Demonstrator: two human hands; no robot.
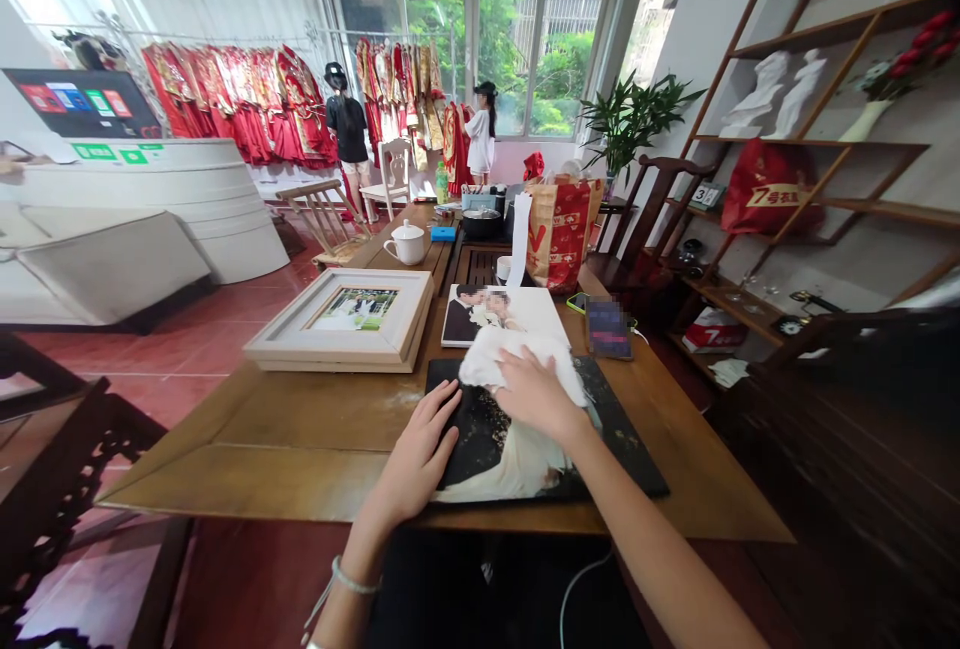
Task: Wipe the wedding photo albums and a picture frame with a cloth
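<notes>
Fingers [440, 412] of the left hand [416, 461] are lying flat and slightly spread on the left edge of a dark photo print [628, 441] on the wooden table [300, 429]. The right hand [536, 394], fingers curling together, is pressing a white cloth [480, 354] onto that print, fingertips hidden. A second print [541, 314] is lying behind: two prints, one cloth

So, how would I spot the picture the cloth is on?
Start at the long wooden table. At its near edge lies a dark photo panel under the right hand and white cloth. Unlike the pale framed picture beyond, it is black-edged and frameless.
</notes>
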